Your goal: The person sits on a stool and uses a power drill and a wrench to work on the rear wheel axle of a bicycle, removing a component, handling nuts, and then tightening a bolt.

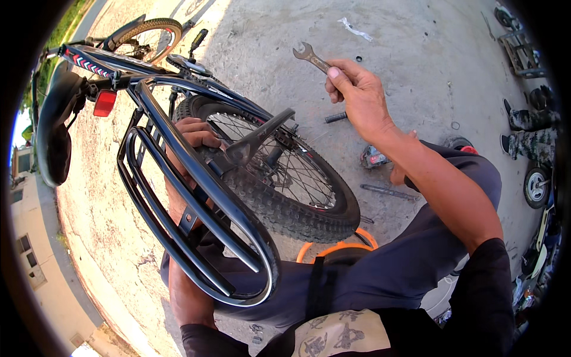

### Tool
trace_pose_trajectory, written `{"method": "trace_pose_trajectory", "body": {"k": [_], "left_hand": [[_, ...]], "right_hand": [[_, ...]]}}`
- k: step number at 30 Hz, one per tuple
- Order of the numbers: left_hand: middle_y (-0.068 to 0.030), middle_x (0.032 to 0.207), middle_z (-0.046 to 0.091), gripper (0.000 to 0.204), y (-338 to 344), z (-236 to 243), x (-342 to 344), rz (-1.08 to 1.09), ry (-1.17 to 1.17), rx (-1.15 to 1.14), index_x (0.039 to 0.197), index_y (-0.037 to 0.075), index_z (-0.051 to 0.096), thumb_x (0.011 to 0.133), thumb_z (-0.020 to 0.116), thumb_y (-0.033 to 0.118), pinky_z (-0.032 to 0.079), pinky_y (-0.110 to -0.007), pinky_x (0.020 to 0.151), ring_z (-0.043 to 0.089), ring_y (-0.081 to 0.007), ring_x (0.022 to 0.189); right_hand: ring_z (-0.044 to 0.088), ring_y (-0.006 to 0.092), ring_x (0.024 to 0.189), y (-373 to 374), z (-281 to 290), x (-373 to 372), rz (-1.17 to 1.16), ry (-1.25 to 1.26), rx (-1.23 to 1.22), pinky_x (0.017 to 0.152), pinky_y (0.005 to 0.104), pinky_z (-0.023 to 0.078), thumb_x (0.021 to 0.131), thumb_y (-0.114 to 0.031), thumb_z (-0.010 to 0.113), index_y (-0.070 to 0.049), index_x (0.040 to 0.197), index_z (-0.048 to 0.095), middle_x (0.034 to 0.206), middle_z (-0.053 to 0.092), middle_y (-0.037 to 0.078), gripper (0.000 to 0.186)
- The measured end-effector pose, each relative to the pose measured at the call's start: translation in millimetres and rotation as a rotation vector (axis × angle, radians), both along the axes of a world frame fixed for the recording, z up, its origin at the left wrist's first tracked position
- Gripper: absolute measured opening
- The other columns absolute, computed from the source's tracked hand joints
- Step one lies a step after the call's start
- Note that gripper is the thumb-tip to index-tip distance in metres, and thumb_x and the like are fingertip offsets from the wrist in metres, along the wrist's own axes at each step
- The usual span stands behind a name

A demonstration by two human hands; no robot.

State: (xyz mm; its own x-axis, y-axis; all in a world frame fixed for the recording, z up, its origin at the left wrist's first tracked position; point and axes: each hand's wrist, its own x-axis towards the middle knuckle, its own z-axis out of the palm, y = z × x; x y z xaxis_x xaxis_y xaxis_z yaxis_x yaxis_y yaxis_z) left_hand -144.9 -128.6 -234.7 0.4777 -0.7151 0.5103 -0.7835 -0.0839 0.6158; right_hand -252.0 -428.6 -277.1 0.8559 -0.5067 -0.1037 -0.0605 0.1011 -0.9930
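My right hand (pixel 363 98) is raised over the ground to the right of the bicycle, closed around the shaft of an open-end wrench (pixel 311 56). The wrench's jaw points up and left, touching nothing. My left hand (pixel 199 134) reaches behind the black rear rack (pixel 172 134), its fingers curled beside the rear tyre (pixel 285 217). What those fingers grip is hidden by the rack. Close to them, a black arm-like bracket (pixel 259 137) slants across the spoked wheel. The bicycle's saddle (pixel 56 131) and red reflector (pixel 103 103) show at the left.
On the concrete lie a black cylinder (pixel 336 118), a red-and-black object (pixel 373 157), a dark metal bar (pixel 389 192) and a white scrap (pixel 355 30). An orange ring (pixel 304 251) shows below the tyre. Camouflage-clad legs (pixel 532 131) and a loose-looking wheel (pixel 537 187) are at the right.
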Motion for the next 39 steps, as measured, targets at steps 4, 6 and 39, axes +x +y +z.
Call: {"method": "trace_pose_trajectory", "body": {"k": [4,6,39], "left_hand": [[-0.0116,0.101,0.064,0.037,8,10,-7,0.067,0.009,0.02,0.103,0.004,0.065,0.083,0.074,0.034,0.044,-0.049,0.099,0.058,-0.0328,0.114],[-0.0113,0.101,0.064,0.038,-2,-1,-6,0.037,0.039,-0.018,0.103,0.004,0.066,0.082,0.075,0.034,0.044,-0.049,0.099,0.058,-0.0329,0.114],[-0.0112,0.1,0.064,0.029,5,12,-6,0.119,0.065,0.134,0.098,0.008,0.062,0.09,0.058,0.035,0.027,-0.05,0.112,0.052,-0.0301,0.112]], "right_hand": [[0.058,0.0109,0.074,-5,-37,-55,0.135,0.175,0.193,0.071,0.0283,0.05,0.103,-0.016,0.061,0.003,0.12,0.07,0.083,0.066,0.003,0.027],[0.059,0.0114,0.076,-3,-69,-91,0.126,0.199,0.3,0.072,0.0289,0.05,0.102,-0.016,0.062,0.003,0.12,0.071,0.083,0.066,0.004,0.027],[0.049,0.0118,0.075,38,-212,-7,0.377,0.179,1.11,0.07,0.0294,0.043,0.096,-0.006,0.058,0.001,0.114,0.064,0.089,0.058,0.003,0.02]]}}
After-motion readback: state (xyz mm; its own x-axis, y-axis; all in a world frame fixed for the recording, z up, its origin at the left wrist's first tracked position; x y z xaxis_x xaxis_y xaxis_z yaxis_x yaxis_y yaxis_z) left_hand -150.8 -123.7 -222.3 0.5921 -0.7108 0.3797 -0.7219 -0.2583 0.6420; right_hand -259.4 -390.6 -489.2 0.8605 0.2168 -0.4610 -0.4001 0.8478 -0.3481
